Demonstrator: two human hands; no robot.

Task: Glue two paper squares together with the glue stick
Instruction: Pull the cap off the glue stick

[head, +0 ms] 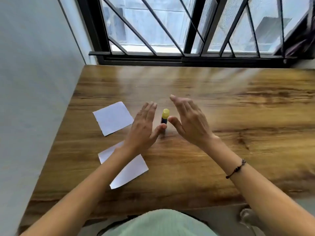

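Glue stick (165, 118): upright on surface (221, 150), capped, between my hands. Left grip (143, 128), right grip (189, 120): both spread, holding nothing. Squares (113, 118), (131, 172): left of stick. Risk: a clumsy thumb topples it.

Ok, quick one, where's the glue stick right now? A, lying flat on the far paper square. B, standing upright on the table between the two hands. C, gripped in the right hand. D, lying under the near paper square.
B: the glue stick stands upright on the table, yellow cap on top, between the open left hand and the open right hand, neither hand gripping it.
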